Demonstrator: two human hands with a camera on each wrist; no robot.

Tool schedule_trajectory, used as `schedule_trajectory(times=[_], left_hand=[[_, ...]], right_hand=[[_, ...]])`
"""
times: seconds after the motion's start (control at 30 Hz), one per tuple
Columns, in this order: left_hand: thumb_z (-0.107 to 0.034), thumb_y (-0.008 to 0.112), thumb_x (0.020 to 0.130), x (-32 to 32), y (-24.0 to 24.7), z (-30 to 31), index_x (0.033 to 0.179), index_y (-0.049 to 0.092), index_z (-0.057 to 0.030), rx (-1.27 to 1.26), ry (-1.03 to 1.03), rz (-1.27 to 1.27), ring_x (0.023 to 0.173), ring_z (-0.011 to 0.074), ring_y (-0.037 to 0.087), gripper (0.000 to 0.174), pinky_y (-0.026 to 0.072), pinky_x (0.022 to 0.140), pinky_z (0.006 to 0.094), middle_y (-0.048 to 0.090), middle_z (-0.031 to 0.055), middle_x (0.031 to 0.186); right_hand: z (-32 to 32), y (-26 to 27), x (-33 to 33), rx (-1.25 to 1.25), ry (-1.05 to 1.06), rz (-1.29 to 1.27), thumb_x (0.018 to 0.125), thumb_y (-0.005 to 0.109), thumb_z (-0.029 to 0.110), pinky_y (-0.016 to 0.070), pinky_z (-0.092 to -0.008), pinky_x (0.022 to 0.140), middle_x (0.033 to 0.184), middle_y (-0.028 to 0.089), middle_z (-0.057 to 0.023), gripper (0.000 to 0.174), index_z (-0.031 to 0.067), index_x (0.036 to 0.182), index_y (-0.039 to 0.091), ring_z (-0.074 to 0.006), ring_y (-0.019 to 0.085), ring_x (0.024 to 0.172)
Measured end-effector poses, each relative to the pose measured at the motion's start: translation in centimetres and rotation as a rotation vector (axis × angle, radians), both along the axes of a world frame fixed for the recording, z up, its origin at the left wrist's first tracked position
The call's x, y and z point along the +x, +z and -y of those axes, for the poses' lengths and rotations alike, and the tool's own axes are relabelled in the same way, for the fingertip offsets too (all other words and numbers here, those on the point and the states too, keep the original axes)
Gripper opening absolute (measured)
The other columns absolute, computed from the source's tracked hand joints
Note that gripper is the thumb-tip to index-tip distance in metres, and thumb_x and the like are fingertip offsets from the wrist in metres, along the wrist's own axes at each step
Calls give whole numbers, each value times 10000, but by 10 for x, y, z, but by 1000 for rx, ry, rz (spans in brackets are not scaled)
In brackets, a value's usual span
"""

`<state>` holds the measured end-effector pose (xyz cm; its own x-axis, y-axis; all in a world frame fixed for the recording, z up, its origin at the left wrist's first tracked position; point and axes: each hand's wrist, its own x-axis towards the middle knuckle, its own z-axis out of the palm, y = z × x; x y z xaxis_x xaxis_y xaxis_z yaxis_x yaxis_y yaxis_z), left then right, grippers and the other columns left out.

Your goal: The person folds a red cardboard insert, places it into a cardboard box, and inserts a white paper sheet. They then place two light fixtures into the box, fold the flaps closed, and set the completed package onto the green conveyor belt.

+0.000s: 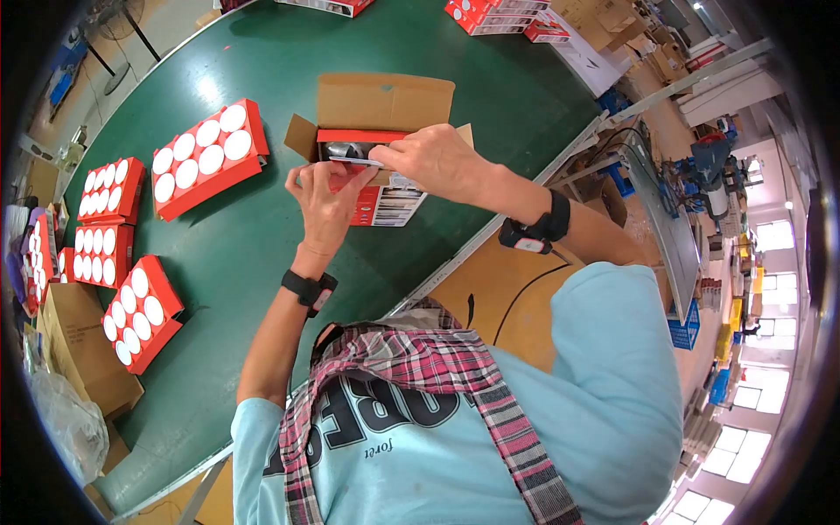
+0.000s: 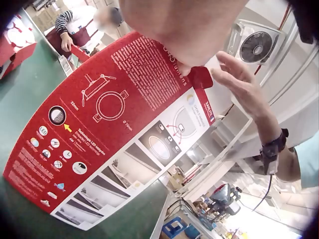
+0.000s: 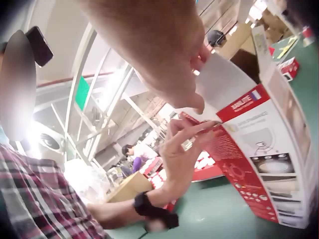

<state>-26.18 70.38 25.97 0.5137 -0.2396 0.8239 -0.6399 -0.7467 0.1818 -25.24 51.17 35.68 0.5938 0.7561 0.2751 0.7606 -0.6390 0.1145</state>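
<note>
A printed box (image 1: 391, 206) stands on the green table, its brown cardboard lid (image 1: 385, 101) raised and side flaps spread. Something silver and dark (image 1: 350, 150) shows inside. My left hand (image 1: 324, 206) pinches the box's near upper edge, while my right hand (image 1: 442, 162) pinches a pale flap along that edge, just to the right. In the left wrist view, the red and white panel (image 2: 99, 114) lies below my left hand (image 2: 179, 25); my right hand (image 2: 239, 82) is at its corner. The right wrist view shows my right hand (image 3: 154, 55) above my left (image 3: 177, 154), beside the box (image 3: 259, 139).
Several red packs with white circles (image 1: 210, 157) lie on the table's left side. A brown carton (image 1: 83, 346) and a clear plastic bag (image 1: 74, 429) sit at the left edge. More red boxes (image 1: 494, 16) are stacked at the far side. Another person (image 2: 65, 37) is across the table.
</note>
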Motion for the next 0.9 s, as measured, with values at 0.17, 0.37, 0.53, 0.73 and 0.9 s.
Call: schedule_trajectory(times=[0.17,0.37,0.53,0.73,0.9], left_hand=[[-107,673,702,-2,7,-2,964,726,-261,50,3,-25,900,185,446,308,295,850,387,463,-7,891],[-86,676,700,0,9,-2,969,721,-243,30,-37,-30,940,195,445,315,302,877,387,475,12,933],[-181,776,677,-9,9,-20,1284,519,-119,-247,-52,-132,1170,279,391,662,310,995,411,406,111,1251],[-237,845,623,19,-14,-24,1433,134,-9,-513,-306,-516,1335,301,238,1102,206,1102,424,207,206,1455],[-116,788,713,59,-11,-27,1200,406,16,-875,-566,-1096,974,187,616,633,510,829,305,578,182,1161]], right_hand=[[-3,13,-15,90,-181,110,722,623,107,509,-316,613,831,595,-37,152,58,862,591,-197,605,819],[4,5,-19,231,-142,186,709,617,54,497,-326,744,913,601,-36,173,52,882,617,-206,552,951],[48,-3,-29,1010,-350,-51,765,604,105,355,-369,1005,1260,479,-123,537,39,1271,437,-275,443,1181],[45,-123,-45,1187,-313,-719,763,697,199,284,-401,1075,1413,312,-144,847,16,1414,186,-251,316,1320],[20,-118,-14,1301,-320,-706,770,732,190,355,-394,1035,1327,422,-127,752,31,1364,300,-237,423,1241]])
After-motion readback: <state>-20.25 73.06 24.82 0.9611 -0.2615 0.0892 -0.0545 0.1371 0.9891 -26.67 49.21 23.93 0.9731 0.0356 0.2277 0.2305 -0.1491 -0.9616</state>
